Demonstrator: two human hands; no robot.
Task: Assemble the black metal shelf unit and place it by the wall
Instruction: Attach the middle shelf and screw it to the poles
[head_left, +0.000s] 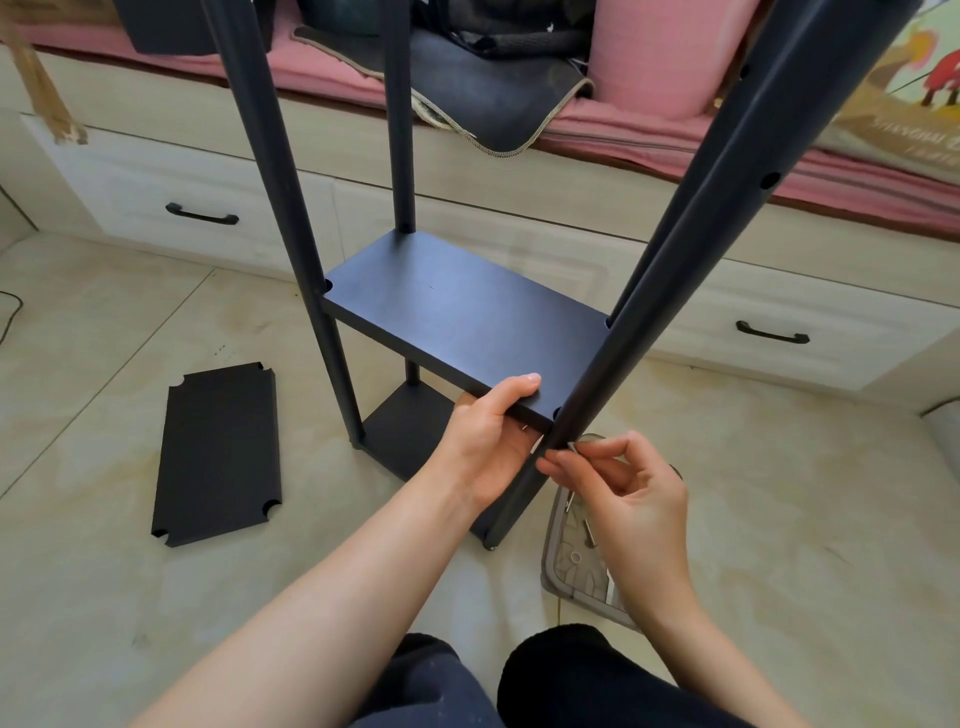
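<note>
The black shelf unit stands on the floor with several upright poles; the near right pole slants toward me. A middle shelf panel sits between the poles above a bottom panel. My left hand grips the near edge of the middle panel, thumb on top, fingers beneath. My right hand pinches a small metal screw against the near right pole just below that panel. A spare black shelf panel lies flat on the floor at the left.
A clear plastic tray with small metal fasteners lies on the tile floor under my right hand. Behind the unit runs a white drawer bench with pink cushions and a dark mat. My knees are at the bottom.
</note>
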